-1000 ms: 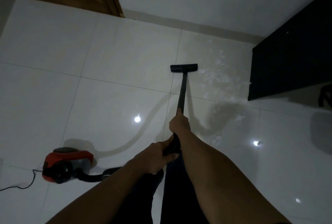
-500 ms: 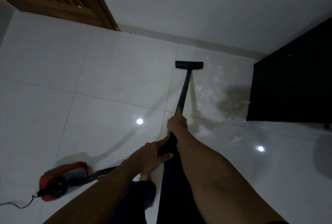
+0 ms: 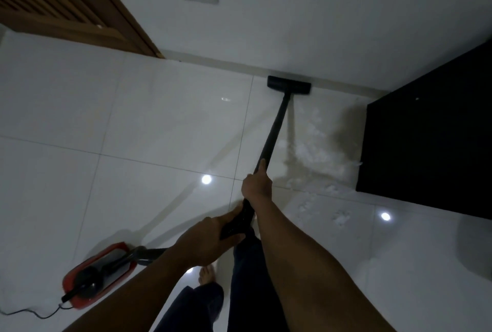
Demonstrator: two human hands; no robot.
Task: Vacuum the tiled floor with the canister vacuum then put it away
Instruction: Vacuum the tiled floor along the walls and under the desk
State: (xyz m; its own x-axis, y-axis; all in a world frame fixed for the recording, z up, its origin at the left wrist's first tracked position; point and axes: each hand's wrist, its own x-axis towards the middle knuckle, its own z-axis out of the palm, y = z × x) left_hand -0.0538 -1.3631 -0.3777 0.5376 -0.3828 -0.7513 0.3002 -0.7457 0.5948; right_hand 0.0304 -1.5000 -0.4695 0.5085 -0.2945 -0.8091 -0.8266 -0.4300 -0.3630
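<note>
**Both hands on the wand, floor head at the wall**

The right hand (image 3: 257, 185) grips the black wand (image 3: 274, 129) partway up, fingers curled round it and 1 finger lying along the tube. The left hand (image 3: 210, 241) wraps round the handle end lower down. The floor head (image 3: 288, 85) lies flat on the tiled floor (image 3: 133, 118), just beside the skirting at the foot of the white wall. White scraps (image 3: 314, 150) lie scattered to the right of the wand, up to the black cabinet (image 3: 431, 145). The red canister vacuum (image 3: 98, 275) sits on the floor at lower left, its hose (image 3: 149, 253) running toward the left hand and its power cord (image 3: 29, 314) trailing off left. A bare foot (image 3: 207, 274) shows below the hands.
</note>
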